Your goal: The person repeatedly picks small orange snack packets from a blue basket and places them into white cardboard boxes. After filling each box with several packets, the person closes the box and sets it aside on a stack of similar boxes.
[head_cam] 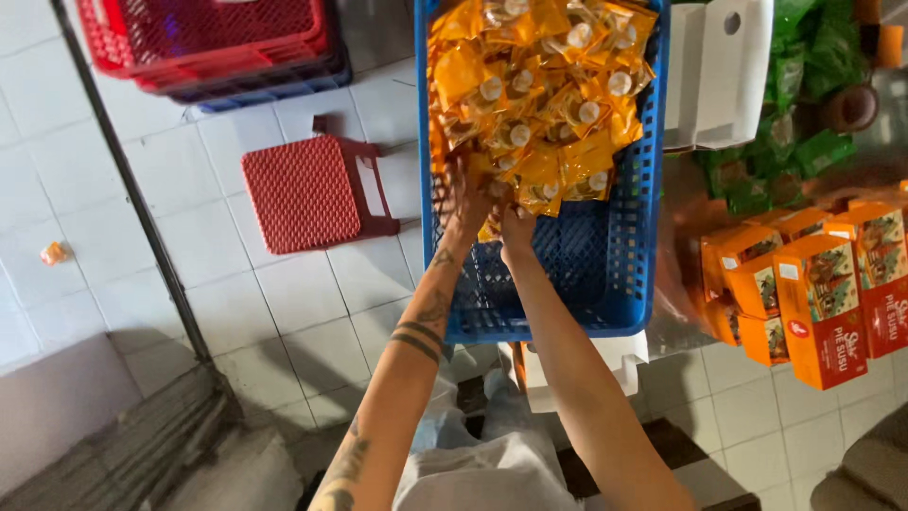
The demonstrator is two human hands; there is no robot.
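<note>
Currently, item one: a blue plastic lattice crate (624,274), standing on the white tiled floor (312,312) ahead of the person. Its far half holds a heap of small orange foil sachets with round pale windows (544,90); its near half shows bare blue mesh.

Item two: the left hand (468,194), reaching into the near edge of the heap. Its fingers are buried among the sachets, so whether they are apart or closed on one cannot be told. The forearm bears dark tattoo bands.

Item three: the right hand (515,222), just beside the left and touching the same near edge of the pile. It appears curled around a sachet or two, though the grip itself is hidden.

Item four, to the right: orange printed cardboard cartons (818,303), standing in a cluster on the floor. Behind them lie green packets (804,95) and a white moulded tray (719,76), the tray just beside the crate's right wall.

Item five, to the left: a red plastic stool with a dimpled seat (303,194), well apart from the hands; farther off, stacked red and blue crates (218,43).

Status, as a judgement: the bare near half suggests part of the crate has been emptied, while most of the stock remains.
</note>
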